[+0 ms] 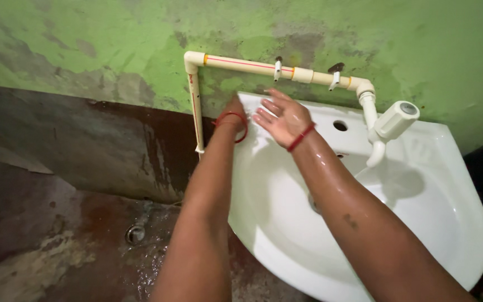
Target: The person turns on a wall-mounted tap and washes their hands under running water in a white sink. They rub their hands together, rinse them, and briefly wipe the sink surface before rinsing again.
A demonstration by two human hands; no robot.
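Two hands at frame centre | white basin (pixel 448 184) fills lower right, wall-hung under plastic tap (pixel 395 120) | your right hand (pixel 282 116) spread flat, wet, on back rim | left hand (pixel 235 109) on rim corner, grip hidden

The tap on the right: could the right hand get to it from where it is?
Probably yes. The right hand lies open on the sink ledge, and the tap stands further right along the same ledge with nothing between them.

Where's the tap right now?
In the head view the white tap hangs from the pipe at the right, above the back of the white basin, right of the right hand.
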